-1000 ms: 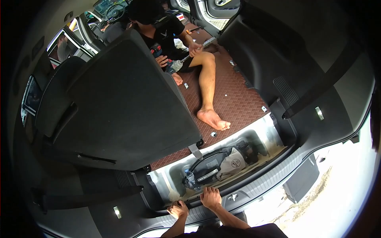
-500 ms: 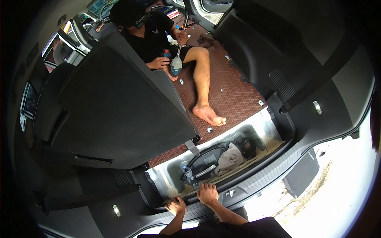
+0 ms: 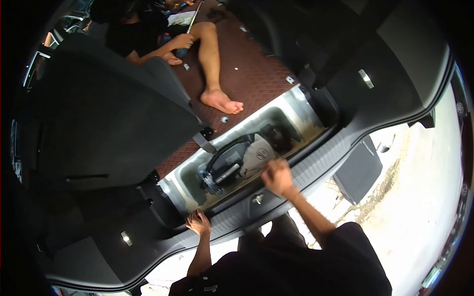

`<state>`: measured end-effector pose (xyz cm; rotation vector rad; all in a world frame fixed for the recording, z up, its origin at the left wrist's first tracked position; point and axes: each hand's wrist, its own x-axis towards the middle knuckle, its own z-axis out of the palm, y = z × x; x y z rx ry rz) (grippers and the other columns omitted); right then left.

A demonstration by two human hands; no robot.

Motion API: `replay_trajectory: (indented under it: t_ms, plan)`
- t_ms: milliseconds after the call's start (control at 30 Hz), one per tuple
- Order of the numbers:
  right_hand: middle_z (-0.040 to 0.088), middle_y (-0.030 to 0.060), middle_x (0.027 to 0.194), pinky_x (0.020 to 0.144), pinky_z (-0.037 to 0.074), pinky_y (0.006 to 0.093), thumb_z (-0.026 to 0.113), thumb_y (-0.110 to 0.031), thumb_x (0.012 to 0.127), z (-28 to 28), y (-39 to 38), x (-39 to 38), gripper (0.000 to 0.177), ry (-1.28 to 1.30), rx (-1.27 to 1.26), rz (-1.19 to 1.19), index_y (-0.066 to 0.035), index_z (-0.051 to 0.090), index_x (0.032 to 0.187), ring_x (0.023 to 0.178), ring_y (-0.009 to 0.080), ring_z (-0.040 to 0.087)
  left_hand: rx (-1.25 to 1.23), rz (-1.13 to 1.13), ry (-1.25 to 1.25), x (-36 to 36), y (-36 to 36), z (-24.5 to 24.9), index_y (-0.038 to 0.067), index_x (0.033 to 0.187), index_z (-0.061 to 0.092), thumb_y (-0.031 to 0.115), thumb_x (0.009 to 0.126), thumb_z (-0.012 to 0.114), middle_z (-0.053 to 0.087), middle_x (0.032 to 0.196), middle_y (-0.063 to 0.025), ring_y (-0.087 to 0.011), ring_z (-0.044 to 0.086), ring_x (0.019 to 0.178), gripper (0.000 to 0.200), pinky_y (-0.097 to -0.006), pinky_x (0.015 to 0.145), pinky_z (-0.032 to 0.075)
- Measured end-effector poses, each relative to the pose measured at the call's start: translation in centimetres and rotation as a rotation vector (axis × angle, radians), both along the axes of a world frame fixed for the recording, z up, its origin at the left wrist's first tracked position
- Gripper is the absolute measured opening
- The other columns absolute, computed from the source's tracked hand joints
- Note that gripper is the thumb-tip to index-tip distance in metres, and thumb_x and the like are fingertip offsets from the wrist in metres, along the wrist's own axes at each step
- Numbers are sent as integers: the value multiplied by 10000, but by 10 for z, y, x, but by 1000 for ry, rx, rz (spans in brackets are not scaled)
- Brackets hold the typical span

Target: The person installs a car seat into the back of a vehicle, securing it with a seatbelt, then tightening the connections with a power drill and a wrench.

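Observation:
My left hand is at the inner edge of the black ribbed trunk sill trim, its fingers curled over that edge. Farther right, my right hand is above the sill, near the beige cloth pouch; motion smears its fingers, so its grip cannot be made out. Below the sill edge lies an open metal storage well. Inside it are the pouch with a round logo, a curved black part and a crumpled plastic-wrapped item. A metal latch striker stands on the sill between my hands.
Another person sits on the brown quilted floor, a bare foot near the well and a hand by a long metal rod. A folded black seat fills the left. A dark grey panel lies outside, at right.
My right hand has lifted and shifted right along the sill, while my left hand stays at the trim edge. The view has tilted down. The other person's rod and power tool are lowered.

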<state>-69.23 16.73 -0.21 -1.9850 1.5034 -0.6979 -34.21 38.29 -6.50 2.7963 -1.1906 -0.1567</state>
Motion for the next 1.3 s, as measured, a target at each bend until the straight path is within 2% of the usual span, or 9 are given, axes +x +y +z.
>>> replay_trajectory:
  t_ms: [167,367,500,633,667,733,800,933,1300]
  plan:
    - [680,197,1166,1142,366,467,666,-329,876,-22,-61,-132,479,431,-143,-93,1,638,1222,1191,356,589,-33,129,-61,-63,-23,-13,117,1000,797,448,1044,438,748,1171,-55,-258,609,1214,490,-502,1127,316]
    - [676,193,1220,1161,350,464,616,-302,914,-28,-61,-138,416,471,-121,-145,-4,664,1200,1247,355,574,39,195,-137,-89,-47,1,103,1033,790,453,1060,409,737,1195,-52,-260,592,1239,518,-491,1111,329]
    - [575,189,1432,1283,155,505,467,-391,972,-12,-75,-132,558,755,137,154,-33,602,1378,1441,317,437,117,208,-94,-89,-47,4,104,1085,775,464,1054,402,712,1242,-63,-258,565,1266,520,-502,1117,309]
    - [611,196,1377,1209,345,498,540,-334,935,-16,-92,-140,431,669,56,422,-30,701,1194,1376,348,502,31,232,-67,-92,-51,9,98,1119,772,448,1054,396,693,1293,-74,-264,548,1296,518,-520,1143,279]
    - [682,186,1232,1086,467,474,557,-311,924,-31,-91,-145,357,547,-96,358,-33,718,1079,1213,364,612,3,194,-84,-90,-47,5,87,1136,769,425,1050,404,681,1324,-83,-280,536,1314,505,-522,1151,267]
    - [713,178,1080,944,526,463,554,-296,928,-30,-88,-143,313,597,43,329,-37,711,1006,1036,374,661,25,165,-44,-91,-48,18,71,1120,765,395,1027,463,702,1285,-94,-294,559,1288,453,-523,1140,286]
    - [706,178,999,857,533,480,542,-311,937,-36,-87,-148,310,554,-36,349,-42,695,963,929,384,658,-64,243,-13,-90,-48,14,71,1064,760,400,1015,481,722,1190,-94,-272,569,1268,434,-508,1146,287]
    - [713,183,1037,905,526,486,522,-348,967,-41,-86,-149,342,553,-80,330,-75,712,1044,1006,403,663,-100,262,-50,-91,-45,9,58,1049,744,418,1024,475,721,1168,-88,-253,566,1254,450,-503,1160,268]
    - [722,221,967,803,560,508,562,-390,978,-47,-85,-149,383,565,-128,295,-49,737,977,892,444,690,-267,312,-48,-91,-46,12,33,954,753,423,1020,501,751,1097,-96,-236,606,1222,468,-451,1148,301]
